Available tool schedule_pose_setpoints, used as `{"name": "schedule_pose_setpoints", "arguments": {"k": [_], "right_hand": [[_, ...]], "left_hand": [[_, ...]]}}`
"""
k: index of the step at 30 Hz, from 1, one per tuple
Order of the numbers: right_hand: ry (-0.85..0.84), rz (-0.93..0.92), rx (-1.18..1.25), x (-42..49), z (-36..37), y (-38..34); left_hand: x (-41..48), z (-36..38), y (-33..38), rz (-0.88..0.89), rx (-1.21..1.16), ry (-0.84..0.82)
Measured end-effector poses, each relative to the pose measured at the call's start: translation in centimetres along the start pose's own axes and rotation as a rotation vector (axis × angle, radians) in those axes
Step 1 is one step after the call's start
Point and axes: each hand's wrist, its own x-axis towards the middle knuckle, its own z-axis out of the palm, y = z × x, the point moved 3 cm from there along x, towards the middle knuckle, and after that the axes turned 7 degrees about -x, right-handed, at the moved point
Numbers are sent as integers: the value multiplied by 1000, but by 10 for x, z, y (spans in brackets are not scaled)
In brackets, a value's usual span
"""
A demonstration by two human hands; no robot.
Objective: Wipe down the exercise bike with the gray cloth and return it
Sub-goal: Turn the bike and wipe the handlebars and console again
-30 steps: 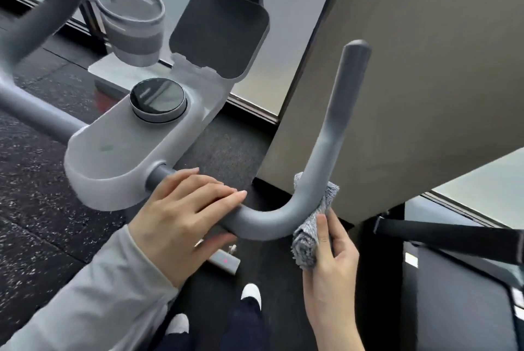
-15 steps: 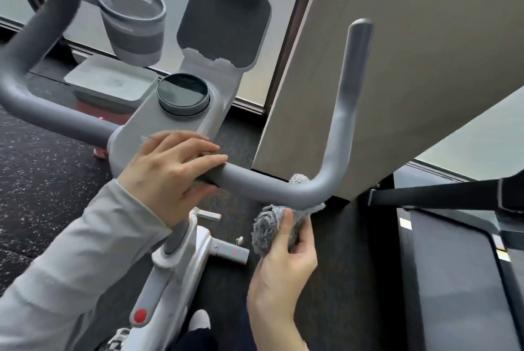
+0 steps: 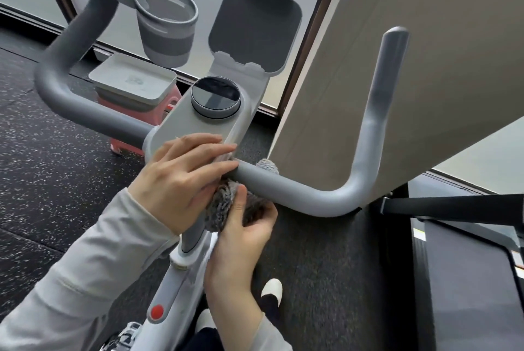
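Position: gray cloth [image 3: 224,206] under handlebar [image 3: 297,189], beside console [image 3: 198,124].
The right hand [image 3: 249,226] clasps it from below; the left hand [image 3: 181,180] lies straight-fingered atop the handlebar. The bar's long axis runs rightward, nearer the right hand.

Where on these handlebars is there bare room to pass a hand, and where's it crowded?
Free: the right bar from the gray cloth to its upright end, and the left bar beyond the console. Crowded: beside the console, where the left hand rests and the right hand grips the cloth.
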Motion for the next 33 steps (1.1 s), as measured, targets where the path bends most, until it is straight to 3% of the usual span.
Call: {"name": "schedule_pose_setpoints", "arguments": {"k": [7,12,16,20,23,28,33], "right_hand": [[-77,49,-79,1,6,9],[-184,9,-243,-9,-45,-10],[-140,-214,-466,-28,-91,-56],[-178,-537,-560,-18,-84,-126],[-335,-663,-844,18,-46,-158],[-724,-505,-1402,64,25,-142],[-927,-484,-1586,71,39,-132]], "left_hand": [[-4,-7,-5,-61,11,11],[-3,-4,-2,-95,36,8],[-2,2,1,-148,48,2],[-2,4,1,-188,44,22],[-2,5,1,-206,27,51],[-3,5,0,-234,0,76],[-3,5,-1,-250,-22,72]]}}
